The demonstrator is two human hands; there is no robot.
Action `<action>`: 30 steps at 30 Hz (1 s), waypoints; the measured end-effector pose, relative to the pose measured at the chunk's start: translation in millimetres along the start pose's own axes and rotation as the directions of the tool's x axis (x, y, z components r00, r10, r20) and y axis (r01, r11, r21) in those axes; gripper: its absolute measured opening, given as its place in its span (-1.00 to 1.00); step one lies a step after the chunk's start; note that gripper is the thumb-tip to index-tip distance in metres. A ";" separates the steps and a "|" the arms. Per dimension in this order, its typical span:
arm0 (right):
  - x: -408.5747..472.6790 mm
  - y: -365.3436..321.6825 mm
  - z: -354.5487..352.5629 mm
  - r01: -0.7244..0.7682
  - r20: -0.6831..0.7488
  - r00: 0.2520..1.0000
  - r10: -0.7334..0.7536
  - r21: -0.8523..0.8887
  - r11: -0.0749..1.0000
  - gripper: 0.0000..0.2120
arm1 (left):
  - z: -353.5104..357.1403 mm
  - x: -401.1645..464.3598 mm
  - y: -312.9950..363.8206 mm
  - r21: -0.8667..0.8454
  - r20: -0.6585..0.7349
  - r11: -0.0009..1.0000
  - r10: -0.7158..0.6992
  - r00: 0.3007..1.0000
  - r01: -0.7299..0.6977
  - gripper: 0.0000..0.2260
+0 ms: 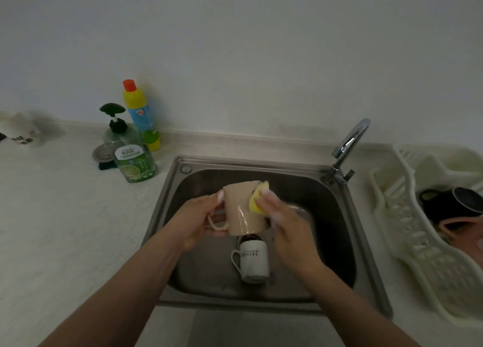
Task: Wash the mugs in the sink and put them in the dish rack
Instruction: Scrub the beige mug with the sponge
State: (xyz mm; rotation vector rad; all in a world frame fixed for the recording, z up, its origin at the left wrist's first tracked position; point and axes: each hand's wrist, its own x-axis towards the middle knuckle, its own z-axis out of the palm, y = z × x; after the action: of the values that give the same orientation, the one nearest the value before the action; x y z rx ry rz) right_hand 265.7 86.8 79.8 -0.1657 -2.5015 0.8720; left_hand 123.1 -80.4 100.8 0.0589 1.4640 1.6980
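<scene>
Over the steel sink (pixel 180 189) my left hand (pixel 198 221) grips a beige mug (pixel 240 210) by its handle, bottom up. My right hand (pixel 285 221) holds a yellow sponge (pixel 257 199) and presses it against the mug's right side. A white mug (pixel 254 261) with dark lettering lies on the sink floor below, handle to the left, and a dark item shows just behind it. In the white dish rack (pixel 407 231) at the right sit a black mug (pixel 449 203) and a pink mug (pixel 462 229).
A chrome faucet (pixel 347 148) rises at the sink's back right corner. A green dish soap pump bottle (pixel 130 153), a yellow and blue cleaner bottle (pixel 141 114) and a metal drain stopper (pixel 103 154) stand on the counter at the back left. A white bag (pixel 22 135) lies far left.
</scene>
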 end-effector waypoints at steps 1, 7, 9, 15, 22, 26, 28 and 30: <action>9.2 -2.7 -3.0 -0.096 -0.020 0.995 0.100 0.147 0.985 -0.57 | 2.2 -0.6 -0.1 -0.011 0.028 1.000 0.007 1.000 -0.006 -0.71; -33.9 -11.7 -12.9 -0.038 -0.034 0.998 0.046 0.209 0.977 -0.57 | -2.6 -2.3 2.2 -0.031 0.113 0.998 0.049 0.992 -0.046 -0.66; -10.0 -9.6 -13.3 -0.055 -0.067 0.995 0.070 0.207 0.977 -0.62 | 0.0 -0.2 -1.2 -0.029 0.150 0.999 0.029 0.988 -0.025 -0.66; -23.3 -27.3 -20.8 -0.173 -0.040 0.979 0.198 0.342 0.923 -0.58 | -0.2 5.8 -0.2 -0.160 0.209 0.987 0.065 0.976 -0.032 -0.64; 10.7 -23.5 -24.1 0.022 -0.091 0.996 -0.010 0.124 0.992 -0.61 | 3.7 7.9 -0.9 -0.036 0.188 0.997 0.068 0.980 -0.063 -0.57; -6.0 -13.1 -13.9 0.207 0.013 0.978 -0.208 -0.156 0.966 -0.45 | 6.5 8.8 -0.7 0.008 0.025 0.998 0.068 0.997 -0.068 -0.61; 15.5 -18.2 -8.5 0.231 0.023 0.971 -0.237 -0.328 0.916 -0.34 | 11.2 7.8 -3.4 0.003 0.023 0.999 0.049 0.999 -0.049 -0.64; 16.7 -23.7 -2.1 0.348 0.147 0.937 -0.317 -0.473 0.809 -0.34 | 13.6 7.4 -3.8 -0.001 -0.016 0.999 0.048 0.999 -0.048 -0.65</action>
State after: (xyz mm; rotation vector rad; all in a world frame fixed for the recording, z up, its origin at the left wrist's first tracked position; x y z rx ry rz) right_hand 253.1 73.7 102.4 0.1386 -2.6480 0.0823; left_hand 128.0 -65.5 98.3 0.0803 1.4843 1.7413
